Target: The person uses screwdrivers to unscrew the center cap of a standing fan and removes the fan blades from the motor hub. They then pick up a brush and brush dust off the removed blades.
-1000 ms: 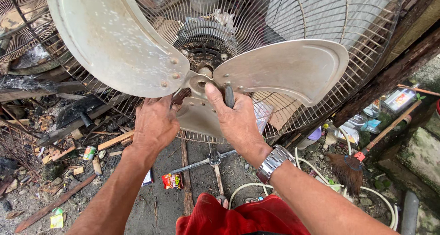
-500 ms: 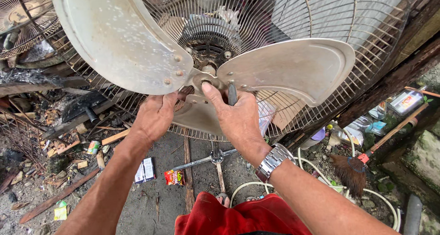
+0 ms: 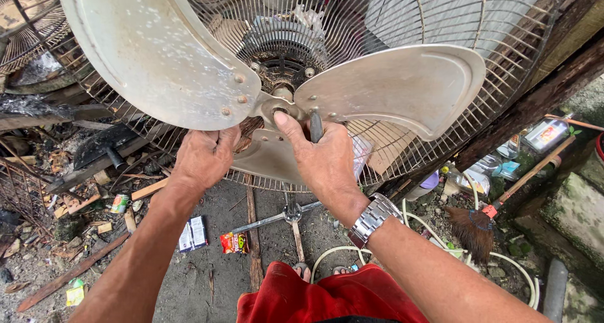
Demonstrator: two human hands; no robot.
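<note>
Gripping the lower blade (image 3: 267, 162) of a metal fan (image 3: 277, 106) from the left, the left hand (image 3: 204, 156) stays apart from the right hand (image 3: 321, 159), which clamps a dark tool (image 3: 316, 126) against the hub (image 3: 277, 109), near the wire guard (image 3: 390, 21).

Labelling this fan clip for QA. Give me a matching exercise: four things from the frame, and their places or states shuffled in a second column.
1. left hand
2. right hand
3. wristwatch
4. snack packet

A. lies on the ground
B. grips the lower fan blade
C. thumb at the blade hub, holding a dark tool
D. worn on the right wrist

Pairs: 1-B, 2-C, 3-D, 4-A
</note>
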